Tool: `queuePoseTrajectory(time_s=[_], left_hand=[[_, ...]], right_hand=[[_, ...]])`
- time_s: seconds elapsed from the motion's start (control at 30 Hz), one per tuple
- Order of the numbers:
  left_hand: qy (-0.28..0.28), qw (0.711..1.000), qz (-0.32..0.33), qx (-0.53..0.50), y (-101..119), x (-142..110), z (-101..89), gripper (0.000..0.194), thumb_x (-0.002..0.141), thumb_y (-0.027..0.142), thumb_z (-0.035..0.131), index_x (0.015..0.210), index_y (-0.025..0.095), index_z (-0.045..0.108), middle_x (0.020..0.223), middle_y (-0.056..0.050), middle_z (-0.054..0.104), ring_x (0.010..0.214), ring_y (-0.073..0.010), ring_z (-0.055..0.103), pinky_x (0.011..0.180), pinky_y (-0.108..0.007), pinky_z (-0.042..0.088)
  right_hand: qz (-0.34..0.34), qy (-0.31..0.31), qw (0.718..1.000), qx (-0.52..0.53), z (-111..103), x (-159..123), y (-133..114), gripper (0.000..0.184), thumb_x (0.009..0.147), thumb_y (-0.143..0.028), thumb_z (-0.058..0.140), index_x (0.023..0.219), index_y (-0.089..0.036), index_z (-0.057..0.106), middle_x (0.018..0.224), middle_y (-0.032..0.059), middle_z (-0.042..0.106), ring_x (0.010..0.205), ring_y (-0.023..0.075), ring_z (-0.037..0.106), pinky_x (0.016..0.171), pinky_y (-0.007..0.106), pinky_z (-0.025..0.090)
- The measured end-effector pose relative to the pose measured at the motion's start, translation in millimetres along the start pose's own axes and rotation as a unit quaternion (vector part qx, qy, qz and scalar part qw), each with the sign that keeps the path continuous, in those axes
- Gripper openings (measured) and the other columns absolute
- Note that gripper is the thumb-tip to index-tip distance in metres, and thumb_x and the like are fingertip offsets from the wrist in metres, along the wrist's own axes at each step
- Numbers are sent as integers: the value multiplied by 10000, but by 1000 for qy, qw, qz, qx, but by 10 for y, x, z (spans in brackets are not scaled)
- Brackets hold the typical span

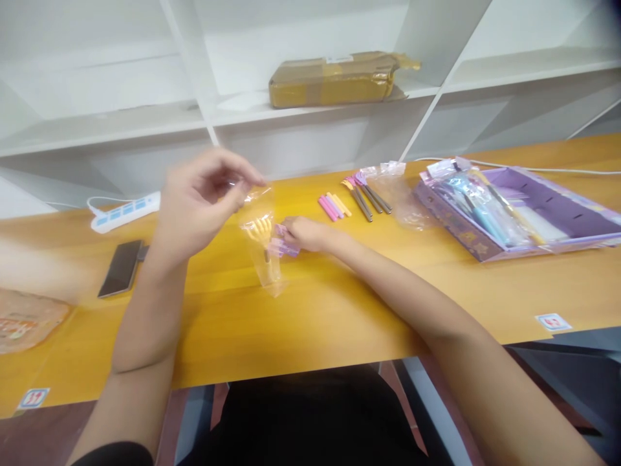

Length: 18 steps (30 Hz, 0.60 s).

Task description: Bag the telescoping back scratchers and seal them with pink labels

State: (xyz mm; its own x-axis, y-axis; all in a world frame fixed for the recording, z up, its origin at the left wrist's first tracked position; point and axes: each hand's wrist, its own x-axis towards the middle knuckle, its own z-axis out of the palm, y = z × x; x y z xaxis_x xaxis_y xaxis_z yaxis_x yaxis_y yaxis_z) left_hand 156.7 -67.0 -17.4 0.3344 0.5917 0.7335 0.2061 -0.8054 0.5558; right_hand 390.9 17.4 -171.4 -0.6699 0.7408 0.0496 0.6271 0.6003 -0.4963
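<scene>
My left hand (201, 197) is raised above the yellow table (339, 304) and pinches the top of a clear plastic bag (264, 249). The bag hangs down and holds a small yellow fork (262, 232). My right hand (305, 234) rests on the table just right of the bag, fingers closed on a small purple piece (284, 244) that is blurred. Behind it lie pink and yellow sticks (334, 206) and a few small forks (366, 194) with coloured heads.
A purple box (557, 220) with wrapped utensils sits at the right. A crumpled clear bag (405, 200) lies beside it. A black phone (121, 266) and white power strip (123, 212) lie at the left. White shelves behind hold a brown parcel (334, 81).
</scene>
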Motion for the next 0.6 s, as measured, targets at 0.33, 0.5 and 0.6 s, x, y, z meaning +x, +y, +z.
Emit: queuePoseTrajectory(time_s=[0.33, 0.5, 0.6], left_hand=[[9, 1000, 25, 14, -30, 3, -19, 36, 1002, 350, 870, 1023, 325, 884, 1042, -44, 831, 978, -232, 783, 840, -425, 664], [24, 999, 29, 29, -19, 0, -2, 53, 974, 349, 907, 1026, 338, 899, 1003, -31, 831, 940, -209, 784, 792, -395, 642], [22, 999, 14, 32, -28, -1, 9, 55, 982, 333, 895, 1031, 356, 897, 1018, -24, 835, 928, -206, 782, 766, -392, 635]], right_hand=[[0, 125, 983, 131, -445, -140, 33, 125, 1072, -252, 525, 1094, -158, 605, 956, 58, 696, 776, 155, 592, 726, 266, 450], [-53, 158, 940, 298, -757, -368, -247, 97, 1014, -187, 509, 968, -192, 593, 717, -26, 572, 608, 109, 509, 594, 222, 413], [-16, 146, 956, 254, -906, -511, -415, 143, 970, -133, 476, 955, -184, 609, 769, 1, 647, 613, 113, 559, 599, 236, 428]])
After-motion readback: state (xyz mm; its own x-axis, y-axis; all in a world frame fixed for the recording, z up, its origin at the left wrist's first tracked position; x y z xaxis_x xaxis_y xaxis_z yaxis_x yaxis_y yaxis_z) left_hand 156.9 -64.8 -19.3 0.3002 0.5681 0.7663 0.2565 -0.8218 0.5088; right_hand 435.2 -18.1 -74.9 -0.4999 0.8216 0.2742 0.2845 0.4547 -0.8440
